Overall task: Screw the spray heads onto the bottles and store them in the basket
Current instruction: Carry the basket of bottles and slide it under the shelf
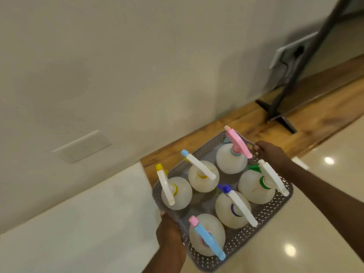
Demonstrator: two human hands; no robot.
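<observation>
Head view says it's nearly wrapped: six bottles [231,161] with spray heads [238,142] on stand in the basket [273,211], left hand [171,231] and right hand [270,154] gripping opposite rims, carrying it above the floor.

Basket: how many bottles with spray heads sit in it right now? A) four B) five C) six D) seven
C: the grey basket holds six white bottles, each with a spray head on, in two rows of three, from the pink-headed bottle at the far end to the blue-headed bottle nearest the camera; the left hand and right hand grip the basket at opposite ends.
</observation>
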